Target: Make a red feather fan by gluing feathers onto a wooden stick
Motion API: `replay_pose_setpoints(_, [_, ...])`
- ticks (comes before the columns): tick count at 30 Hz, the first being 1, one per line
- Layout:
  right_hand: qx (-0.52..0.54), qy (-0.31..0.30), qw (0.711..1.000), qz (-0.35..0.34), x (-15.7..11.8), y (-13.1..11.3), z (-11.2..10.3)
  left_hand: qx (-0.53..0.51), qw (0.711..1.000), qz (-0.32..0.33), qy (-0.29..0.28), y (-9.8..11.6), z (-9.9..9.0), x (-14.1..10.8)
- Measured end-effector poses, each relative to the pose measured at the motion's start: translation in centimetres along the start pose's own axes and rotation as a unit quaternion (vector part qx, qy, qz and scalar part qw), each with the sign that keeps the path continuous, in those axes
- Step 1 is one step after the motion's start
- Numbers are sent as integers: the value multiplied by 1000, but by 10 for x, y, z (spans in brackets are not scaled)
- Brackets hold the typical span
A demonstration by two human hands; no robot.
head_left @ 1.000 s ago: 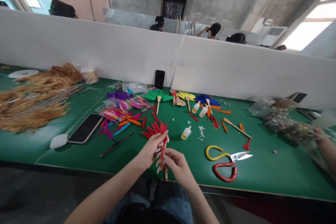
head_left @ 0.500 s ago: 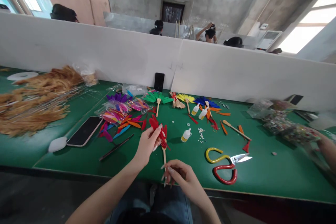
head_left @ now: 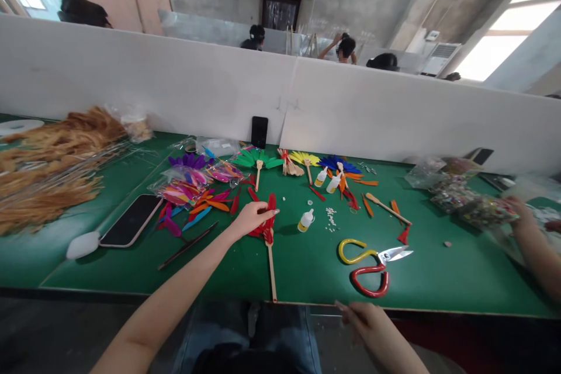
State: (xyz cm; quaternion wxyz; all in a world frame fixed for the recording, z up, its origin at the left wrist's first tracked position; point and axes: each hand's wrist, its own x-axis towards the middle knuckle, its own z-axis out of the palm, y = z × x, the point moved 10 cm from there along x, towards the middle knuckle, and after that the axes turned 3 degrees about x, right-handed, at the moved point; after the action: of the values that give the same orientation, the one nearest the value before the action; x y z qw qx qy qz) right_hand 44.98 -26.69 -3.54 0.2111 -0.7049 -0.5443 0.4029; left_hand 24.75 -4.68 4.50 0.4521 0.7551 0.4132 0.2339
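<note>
My left hand (head_left: 254, 217) has its fingers closed on the red feathers of a small fan (head_left: 270, 236), whose light wooden handle points toward me and ends near the table's front edge. Part of the fan's head is hidden under the fingers. My right hand (head_left: 370, 322) is apart from the fan, at the front edge below the scissors (head_left: 379, 266); its fingers are curled and blurred. A small glue bottle (head_left: 306, 221) stands right of the fan, with tiny white pieces (head_left: 331, 217) scattered beside it. Finished-looking green (head_left: 258, 163), yellow (head_left: 307, 160) and blue (head_left: 337, 165) feather fans lie behind.
Colourful loose feathers (head_left: 188, 196), a dark slim tool (head_left: 188, 245) and a phone (head_left: 131, 222) lie to the left. Tan dried grass (head_left: 65, 152) covers the far left. Another person's arm (head_left: 537, 251) reaches toward plastic bags (head_left: 486, 210) at right. A white partition (head_left: 210, 93) stands behind.
My right hand has moved from the fan's handle to the right, over the table's edge. The fan sits lower, and my left hand has turned flatter over its feathers. The view has shifted slightly.
</note>
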Motion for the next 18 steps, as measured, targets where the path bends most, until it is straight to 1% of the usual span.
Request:
replay_pose_setpoints(2, [-11,10,1000,4,1,2,-3,11,1000,-1,-12,-4,4,4])
replay_pose_setpoints(3, [-10,22,1000,-5,2,0,-6,15,1000,-1,-17,-6,6,5])
replay_pose_setpoints(6, [35,73,994,-68,9,-18,-15,22,999,6,-23,-8,10,5])
replay_pose_setpoints(8, [69,89,988,-105,14,-32,-17,22,999,11,-31,-7,13,2])
replay_pose_setpoints(10, [74,84,986,-122,19,-46,-11,18,998,11,-53,-7,19,-2])
replay_pose_setpoints(13, [74,59,989,-116,27,-67,4,-2,996,4,-87,-8,27,-11])
replay_pose_setpoints(18, [120,13,985,-119,52,-103,31,-40,994,2,-99,-2,30,-24])
